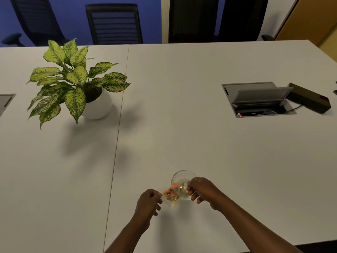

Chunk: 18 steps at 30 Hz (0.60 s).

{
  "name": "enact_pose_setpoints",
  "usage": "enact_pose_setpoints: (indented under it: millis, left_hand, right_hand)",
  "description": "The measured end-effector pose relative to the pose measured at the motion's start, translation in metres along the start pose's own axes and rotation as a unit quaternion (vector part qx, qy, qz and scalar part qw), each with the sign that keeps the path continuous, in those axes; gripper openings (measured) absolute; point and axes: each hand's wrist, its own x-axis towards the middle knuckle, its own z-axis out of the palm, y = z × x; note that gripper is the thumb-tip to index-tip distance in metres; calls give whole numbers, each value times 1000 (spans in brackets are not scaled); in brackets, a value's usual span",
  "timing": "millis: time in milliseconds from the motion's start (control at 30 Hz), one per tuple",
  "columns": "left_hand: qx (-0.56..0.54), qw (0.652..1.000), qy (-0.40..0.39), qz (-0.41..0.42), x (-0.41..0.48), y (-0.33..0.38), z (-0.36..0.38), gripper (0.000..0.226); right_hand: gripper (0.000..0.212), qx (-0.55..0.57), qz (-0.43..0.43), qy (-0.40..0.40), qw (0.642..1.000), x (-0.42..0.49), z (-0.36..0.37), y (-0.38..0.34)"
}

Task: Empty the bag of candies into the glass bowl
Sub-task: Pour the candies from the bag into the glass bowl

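A clear glass bowl (182,174) stands on the white table (182,125) near its front edge. Just in front of the bowl and partly over it I hold a clear plastic bag (173,202) of orange and yellow candies (170,193), blurred. My left hand (149,203) pinches the bag's left side. My right hand (202,189) grips its right side, over the bowl's near right rim. The bowl's near half is hidden behind the bag and my right hand, so what lies inside cannot be made out.
A potted plant (76,83) in a white pot stands at the back left. An open cable hatch (257,99) sits in the table at the right, with a black box (308,100) beside it. Black chairs (114,23) line the far edge.
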Motion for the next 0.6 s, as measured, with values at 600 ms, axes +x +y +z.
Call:
enact_pose_setpoints:
  millis: [600]
  left_hand:
    - [-4, 1000, 25, -17, -10, -1, 10, 14]
  right_hand:
    - [23, -10, -7, -39, 999, 4, -13, 2]
